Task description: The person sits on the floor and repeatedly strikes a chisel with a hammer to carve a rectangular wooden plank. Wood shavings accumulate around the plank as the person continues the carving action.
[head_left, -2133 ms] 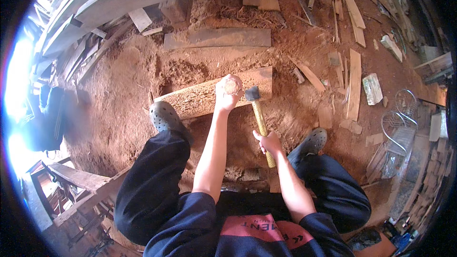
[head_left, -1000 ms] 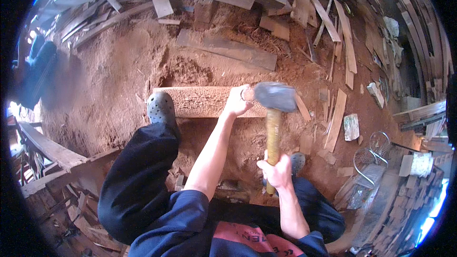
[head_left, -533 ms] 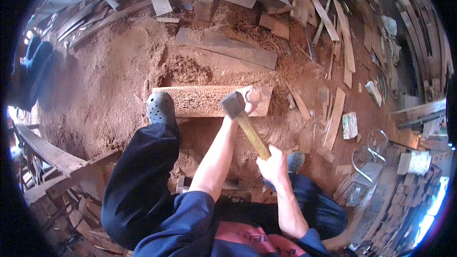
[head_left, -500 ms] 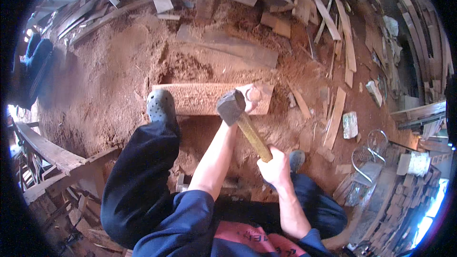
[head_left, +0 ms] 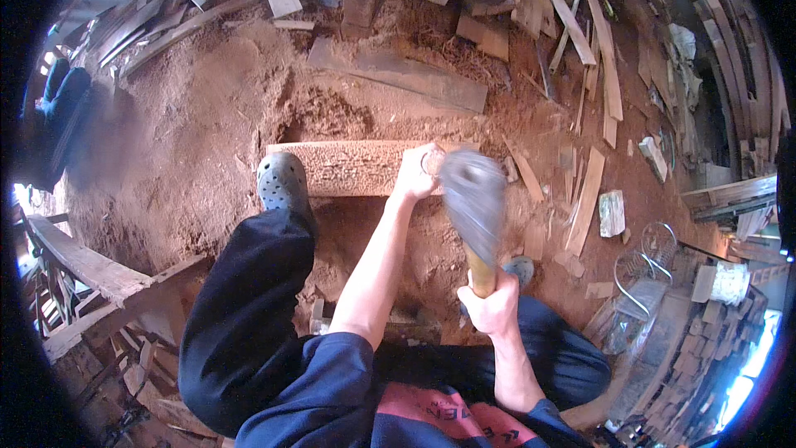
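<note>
A thick wooden board (head_left: pixel 340 170), its top covered in small carved dents, lies crosswise on the ground in front of me. My left hand (head_left: pixel 417 172) is closed at the board's right part around an upright tool (head_left: pixel 431 163); only the tool's round, light-brown end shows, and its lower part is hidden. In my right hand (head_left: pixel 492 305) is the yellowish handle of a hammer (head_left: pixel 473 191). The heavy grey hammer head is smeared by motion, just right of my left hand and over the board's right end. My left shoe (head_left: pixel 282 181) presses against the board's left end.
Reddish sawdust or soil covers the ground. A flat plank (head_left: pixel 398 75) lies beyond the board. Loose wood strips (head_left: pixel 585 199) and a pale block (head_left: pixel 611 213) are at the right, near a curved metal frame (head_left: pixel 634 282). A wooden frame (head_left: pixel 87 261) stands at the left.
The hammer head has swung right from over my left wrist. My right hand has shifted slightly right and down; my left hand stays closed at the board's right part.
</note>
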Demonstrator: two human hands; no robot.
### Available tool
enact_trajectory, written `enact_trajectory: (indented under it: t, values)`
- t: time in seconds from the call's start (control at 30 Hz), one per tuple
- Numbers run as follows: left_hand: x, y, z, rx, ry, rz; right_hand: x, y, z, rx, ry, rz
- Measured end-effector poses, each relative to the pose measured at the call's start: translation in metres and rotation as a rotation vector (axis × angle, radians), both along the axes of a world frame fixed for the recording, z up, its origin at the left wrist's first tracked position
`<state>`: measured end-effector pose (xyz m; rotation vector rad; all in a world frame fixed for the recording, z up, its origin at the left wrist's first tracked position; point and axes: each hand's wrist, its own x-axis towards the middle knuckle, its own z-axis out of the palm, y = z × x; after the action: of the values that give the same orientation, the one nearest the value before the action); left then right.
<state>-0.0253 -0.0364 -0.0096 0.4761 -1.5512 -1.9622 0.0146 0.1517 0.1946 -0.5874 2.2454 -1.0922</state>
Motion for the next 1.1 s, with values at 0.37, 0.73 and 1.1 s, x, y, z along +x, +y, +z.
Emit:
enact_trajectory:
  t: [0.37, 0.73, 1.1]
  values:
    - [0.001, 0.001, -0.01, -0.231, -0.1, 0.095, -0.003, -0.003, -0.008, -0.182, -0.247, -0.138]
    - [0.001, -0.007, -0.001, -0.467, -0.157, 0.085, 0.012, 0.008, -0.067, -0.082, -0.796, -0.354]
    - [0.004, -0.069, -0.015, 0.353, 0.119, 0.017, -0.015, 0.05, -0.158, 0.063, -0.883, -0.489]
